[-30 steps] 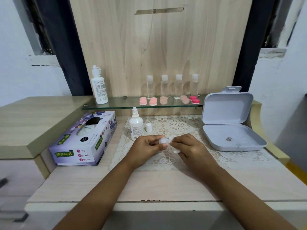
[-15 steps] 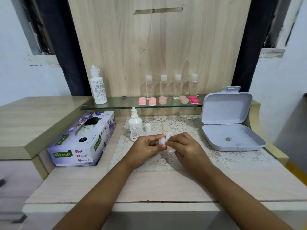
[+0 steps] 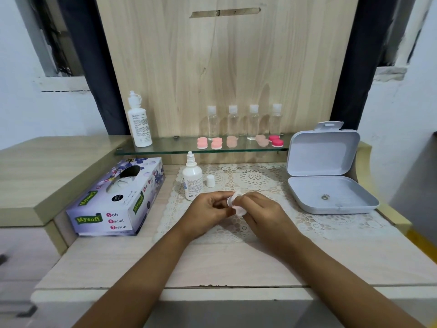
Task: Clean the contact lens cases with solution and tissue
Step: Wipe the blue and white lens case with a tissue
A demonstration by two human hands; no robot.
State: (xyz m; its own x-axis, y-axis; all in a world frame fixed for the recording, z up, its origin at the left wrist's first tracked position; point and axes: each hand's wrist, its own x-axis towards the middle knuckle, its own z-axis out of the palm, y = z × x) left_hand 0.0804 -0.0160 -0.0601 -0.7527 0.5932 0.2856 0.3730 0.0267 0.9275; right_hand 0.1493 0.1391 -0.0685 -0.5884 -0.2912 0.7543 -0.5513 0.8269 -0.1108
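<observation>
Tissue pinched between left hand and right hand, near "Mysoft" box.

soft even indoor light, faint shadows, wide-angle bending at blurred edges

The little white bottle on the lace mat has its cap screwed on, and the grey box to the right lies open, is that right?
Not quite: the head view shows the little white bottle uncapped, its cap standing beside it on the lace mat. The grey box does lie open.
</observation>
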